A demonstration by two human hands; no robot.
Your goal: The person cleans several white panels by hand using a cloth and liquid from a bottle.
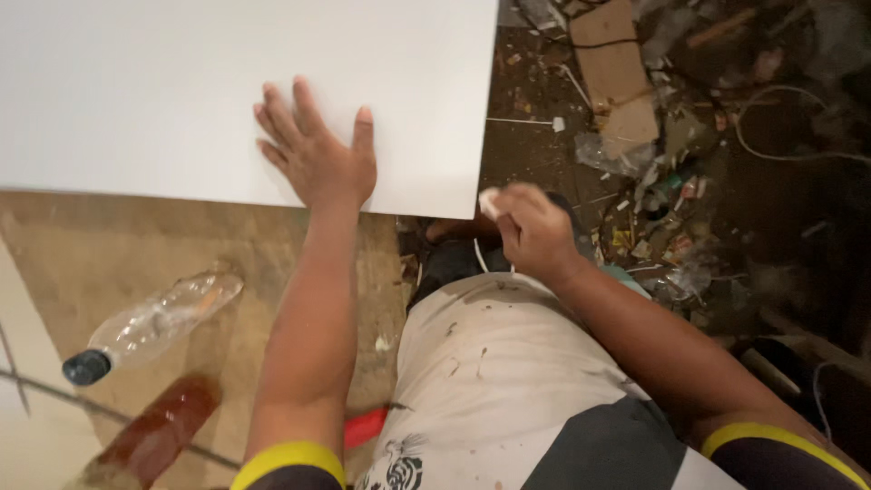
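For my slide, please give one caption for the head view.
Left hand flat on white board; right hand pinches small white piece at its corner.

Your left hand [318, 156] lies flat, fingers spread, on the white board [181, 91] near its lower edge | your right hand [533, 229] at 3 o'clock of it, closed around a small white piece [489, 201] just off the board's corner | clear plastic bottle [150, 325] lying at 8 o'clock on the wooden surface [109, 245] | littered floor [689, 181] at 2 o'clock.
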